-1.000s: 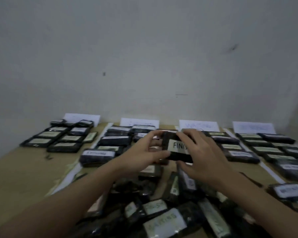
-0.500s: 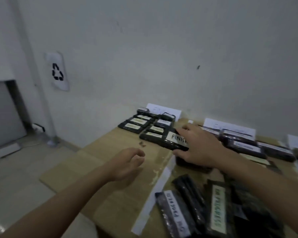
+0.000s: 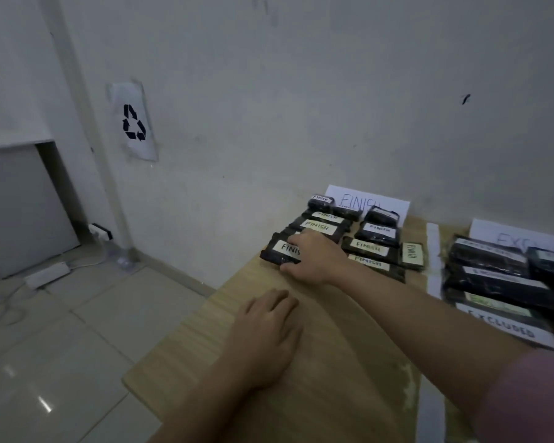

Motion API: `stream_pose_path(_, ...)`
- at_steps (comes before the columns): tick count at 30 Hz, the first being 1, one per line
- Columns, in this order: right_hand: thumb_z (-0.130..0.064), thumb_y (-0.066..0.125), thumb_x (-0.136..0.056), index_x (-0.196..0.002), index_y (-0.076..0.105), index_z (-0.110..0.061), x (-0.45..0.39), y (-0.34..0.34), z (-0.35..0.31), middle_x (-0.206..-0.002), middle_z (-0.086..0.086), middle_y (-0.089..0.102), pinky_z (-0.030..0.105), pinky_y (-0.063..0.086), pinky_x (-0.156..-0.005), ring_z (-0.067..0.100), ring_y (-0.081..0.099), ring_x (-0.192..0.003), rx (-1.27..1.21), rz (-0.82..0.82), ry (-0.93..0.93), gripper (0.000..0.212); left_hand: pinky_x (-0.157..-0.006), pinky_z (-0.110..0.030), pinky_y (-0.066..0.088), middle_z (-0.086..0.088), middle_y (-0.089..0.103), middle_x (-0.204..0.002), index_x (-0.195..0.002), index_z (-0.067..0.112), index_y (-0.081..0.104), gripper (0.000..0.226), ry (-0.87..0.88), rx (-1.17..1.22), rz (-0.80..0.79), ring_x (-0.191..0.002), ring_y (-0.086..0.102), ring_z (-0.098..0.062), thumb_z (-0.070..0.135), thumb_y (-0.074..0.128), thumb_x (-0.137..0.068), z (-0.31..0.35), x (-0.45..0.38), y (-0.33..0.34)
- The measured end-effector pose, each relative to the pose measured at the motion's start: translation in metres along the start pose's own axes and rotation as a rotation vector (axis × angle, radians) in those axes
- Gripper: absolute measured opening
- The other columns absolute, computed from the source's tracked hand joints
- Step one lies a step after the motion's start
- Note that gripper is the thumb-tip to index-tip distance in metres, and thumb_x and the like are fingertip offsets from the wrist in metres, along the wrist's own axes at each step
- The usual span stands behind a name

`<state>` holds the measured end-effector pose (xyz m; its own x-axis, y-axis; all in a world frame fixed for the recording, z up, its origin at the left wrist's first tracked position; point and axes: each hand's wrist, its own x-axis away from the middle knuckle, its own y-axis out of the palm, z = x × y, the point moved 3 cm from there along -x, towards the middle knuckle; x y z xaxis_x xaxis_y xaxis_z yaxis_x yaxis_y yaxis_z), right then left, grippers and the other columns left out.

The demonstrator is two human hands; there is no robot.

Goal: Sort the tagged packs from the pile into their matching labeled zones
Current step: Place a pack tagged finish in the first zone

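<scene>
My right hand (image 3: 314,257) grips a black pack tagged FINISH (image 3: 280,253) at the near left corner of the FINISH zone; the pack lies on the table there. Several other FINISH packs (image 3: 370,249) lie in rows behind and to the right of it, in front of the white FINISH sign (image 3: 359,201) against the wall. My left hand (image 3: 266,334) rests flat on the bare wooden table (image 3: 333,362), fingers relaxed, holding nothing. The pile is out of view.
A white tape strip (image 3: 434,260) divides the FINISH zone from the EXCLUDED zone, where black EXCLUDED packs (image 3: 496,282) are stacked at the right. The table's left edge (image 3: 186,324) drops to a tiled floor with a power strip (image 3: 47,274). A recycling sign (image 3: 134,123) hangs on the wall.
My right hand has carried the FINISH pack leftward and set it down at the zone's front corner. My left hand let go of it and came to rest on the table. The view swung left.
</scene>
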<state>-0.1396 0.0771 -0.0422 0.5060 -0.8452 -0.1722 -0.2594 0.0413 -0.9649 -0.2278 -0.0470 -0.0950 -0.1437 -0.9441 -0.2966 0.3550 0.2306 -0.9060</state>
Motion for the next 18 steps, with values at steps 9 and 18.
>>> stream_pose_path(9, -0.049, 0.051, -0.084, -0.124, 0.053, -0.013, -0.019, 0.017, -0.001, -0.129, 0.011, 0.044, 0.04, 0.04, -0.095, 0.028, 0.039, -0.124, 0.094, -0.075, 0.026, 0.054, -0.108, -0.023, 0.014, 0.014, 0.034, -0.143, -0.135, 0.031, 0.039, 0.066, -0.022, 0.018, -0.037, -0.131, 0.028, -0.003, 0.057, 0.016, -0.079, -0.005, -0.004, 0.002)
stream_pose_path(18, -0.027, 0.061, -0.086, -0.118, 0.061, -0.012, 0.063, -0.052, 0.021, -0.109, 0.006, 0.063, 0.031, 0.049, -0.085, 0.02, 0.061, -0.096, 0.017, -0.203, -0.106, 0.035, -0.102, -0.029, 0.034, 0.004, 0.052, -0.131, -0.125, 0.02, 0.054, 0.041, -0.025, 0.051, 0.006, -0.12, 0.047, -0.015, 0.037, 0.044, -0.089, 0.012, -0.003, -0.008)
